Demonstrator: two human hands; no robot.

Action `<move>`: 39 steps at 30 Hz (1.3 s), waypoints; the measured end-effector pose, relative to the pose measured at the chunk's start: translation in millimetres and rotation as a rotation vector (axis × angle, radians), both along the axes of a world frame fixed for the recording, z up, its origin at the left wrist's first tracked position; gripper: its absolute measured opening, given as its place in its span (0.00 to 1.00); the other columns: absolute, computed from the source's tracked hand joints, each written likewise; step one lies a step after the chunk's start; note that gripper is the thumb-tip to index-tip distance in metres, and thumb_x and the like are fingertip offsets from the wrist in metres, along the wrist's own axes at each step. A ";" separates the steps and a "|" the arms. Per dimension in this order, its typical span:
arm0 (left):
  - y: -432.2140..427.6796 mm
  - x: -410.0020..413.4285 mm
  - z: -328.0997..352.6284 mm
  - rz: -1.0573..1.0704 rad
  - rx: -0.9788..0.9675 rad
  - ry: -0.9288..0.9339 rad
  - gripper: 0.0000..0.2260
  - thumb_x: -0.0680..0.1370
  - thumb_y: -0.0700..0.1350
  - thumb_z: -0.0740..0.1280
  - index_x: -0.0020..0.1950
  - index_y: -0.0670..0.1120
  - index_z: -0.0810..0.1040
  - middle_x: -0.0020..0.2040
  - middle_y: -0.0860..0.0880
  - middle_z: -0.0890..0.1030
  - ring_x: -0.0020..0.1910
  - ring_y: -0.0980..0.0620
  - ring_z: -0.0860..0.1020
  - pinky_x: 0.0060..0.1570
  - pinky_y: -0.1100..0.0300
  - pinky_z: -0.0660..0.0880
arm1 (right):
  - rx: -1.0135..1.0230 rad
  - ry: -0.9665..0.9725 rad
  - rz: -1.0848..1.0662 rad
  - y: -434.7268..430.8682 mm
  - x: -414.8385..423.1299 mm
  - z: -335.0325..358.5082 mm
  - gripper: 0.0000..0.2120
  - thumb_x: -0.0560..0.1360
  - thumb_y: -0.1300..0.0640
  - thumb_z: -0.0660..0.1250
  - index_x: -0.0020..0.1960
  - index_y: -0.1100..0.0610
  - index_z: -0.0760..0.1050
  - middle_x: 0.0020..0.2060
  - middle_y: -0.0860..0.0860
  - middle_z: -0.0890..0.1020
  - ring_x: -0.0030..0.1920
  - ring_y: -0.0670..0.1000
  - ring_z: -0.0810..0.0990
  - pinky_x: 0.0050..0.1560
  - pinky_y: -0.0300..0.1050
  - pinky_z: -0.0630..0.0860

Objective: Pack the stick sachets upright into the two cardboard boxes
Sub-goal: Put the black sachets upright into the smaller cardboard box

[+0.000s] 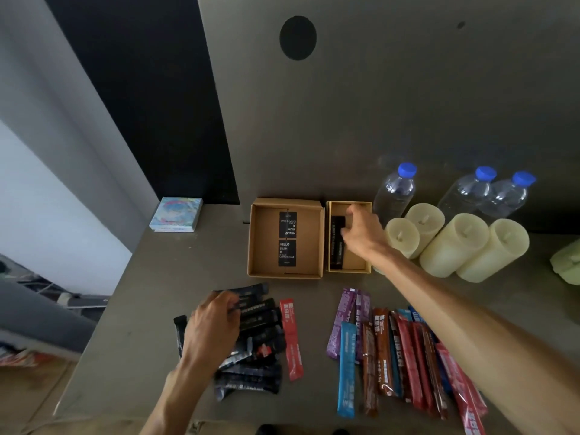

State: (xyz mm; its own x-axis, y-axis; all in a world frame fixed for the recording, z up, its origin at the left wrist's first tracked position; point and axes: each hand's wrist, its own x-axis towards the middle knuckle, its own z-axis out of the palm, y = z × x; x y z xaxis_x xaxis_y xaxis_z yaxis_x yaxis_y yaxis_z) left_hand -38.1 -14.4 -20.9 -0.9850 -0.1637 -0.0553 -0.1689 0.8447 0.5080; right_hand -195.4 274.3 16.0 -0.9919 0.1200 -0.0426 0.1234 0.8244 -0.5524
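Observation:
Two open cardboard boxes stand side by side on the table: a wide one (255, 243) with black labels on its floor, and a narrow one (350, 269) to its right. Black stick sachets (336, 243) stand along the narrow box's left wall. My right hand (361, 233) hovers over that box, fingers curled at the sachets' far end. My left hand (213, 324) rests on a pile of black sachets (257, 350) near the front edge, fingers curled on one. A red sachet (291, 337) lies beside the pile. Coloured sachets (392, 356), purple, blue, brown and red, lie fanned at the right.
Several cream pillar candles (452, 243) stand right of the narrow box, with three blue-capped water bottles (395, 193) behind them. A small colourful box (177, 214) sits at the table's back left corner. A pale green object (568, 265) shows at the right edge.

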 end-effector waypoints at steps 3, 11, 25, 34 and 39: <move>-19.3 -11.3 -8.0 0.042 -0.095 0.020 0.11 0.77 0.40 0.65 0.56 0.49 0.80 0.51 0.48 0.80 0.49 0.45 0.79 0.48 0.51 0.76 | -0.043 0.038 -0.040 0.3 16.5 2.7 0.14 0.78 0.59 0.70 0.63 0.55 0.75 0.51 0.54 0.84 0.47 0.55 0.86 0.50 0.50 0.83; -33.3 -34.1 -22.5 -0.108 -0.204 -0.032 0.12 0.78 0.44 0.66 0.60 0.54 0.79 0.58 0.51 0.79 0.57 0.47 0.73 0.59 0.54 0.67 | -0.121 -0.041 0.130 -17.4 83.8 -10.3 0.04 0.80 0.58 0.69 0.54 0.52 0.79 0.45 0.48 0.84 0.38 0.44 0.83 0.43 0.45 0.83; 30.4 8.7 32.3 -0.200 0.153 0.310 0.09 0.72 0.38 0.74 0.45 0.50 0.78 0.45 0.57 0.79 0.45 0.56 0.74 0.48 0.58 0.73 | -0.693 -0.357 0.101 -61.3 117.6 27.4 0.12 0.80 0.48 0.68 0.55 0.56 0.80 0.43 0.55 0.87 0.35 0.50 0.84 0.28 0.39 0.71; 62.9 13.6 32.6 -0.190 0.510 0.159 0.08 0.75 0.44 0.73 0.51 0.53 0.76 0.49 0.59 0.77 0.45 0.60 0.80 0.41 0.68 0.77 | -0.822 -0.329 -0.128 -34.1 110.0 22.4 0.04 0.77 0.68 0.70 0.51 0.64 0.79 0.43 0.59 0.85 0.34 0.49 0.83 0.27 0.39 0.70; 74.6 8.3 29.6 -0.111 0.670 -0.060 0.06 0.80 0.45 0.66 0.48 0.49 0.82 0.34 0.49 0.82 0.27 0.60 0.76 0.26 0.67 0.71 | -0.857 -0.255 -0.112 -17.3 108.0 27.5 0.05 0.76 0.67 0.72 0.52 0.63 0.80 0.39 0.54 0.85 0.33 0.49 0.82 0.26 0.37 0.70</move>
